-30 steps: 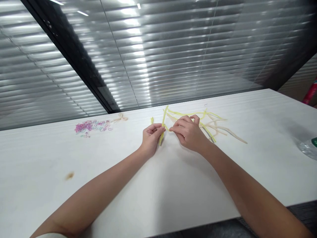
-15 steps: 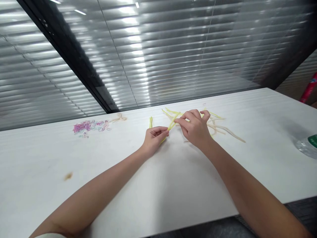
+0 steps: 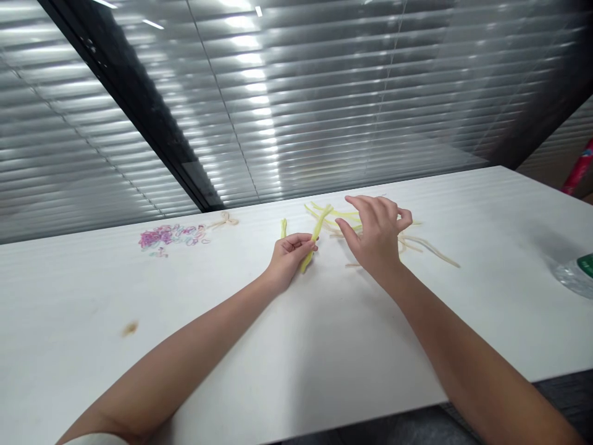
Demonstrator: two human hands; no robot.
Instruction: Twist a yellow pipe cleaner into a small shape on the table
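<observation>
Pinching a yellow strip (image 3: pixel 319 228) between thumb and fingers, the left hand (image 3: pixel 290 258) held it near mid-length, one end poking up and away, the other hanging below the grip. That hold probably kept both ends free and reachable; whether the strip was doubled, couldn't tell. Right hand (image 3: pixel 377 232) was held just beside it, thumb and fingers spread apart, nothing visible between them; likely raised to give the pinched piece room. Behind and partly under that hand lay loose yellow strips (image 3: pixel 321 208) and beige strips (image 3: pixel 435 248), crisscrossed on the white table (image 3: pixel 241 371), seemingly put there for easy reach from the right. Small yellow bundle (image 3: pixel 283 227) sat just beyond the left hand, apart from the loose pile, perhaps to avoid mixing. Farther left: pink, purple and bluish loops (image 3: pixel 171 236) heaped together, with a beige looped piece (image 3: pixel 226 219) near them, maybe parked out of the working spot. Clear bottle (image 3: pixel 572 277) stood well apart at the right edge.
</observation>
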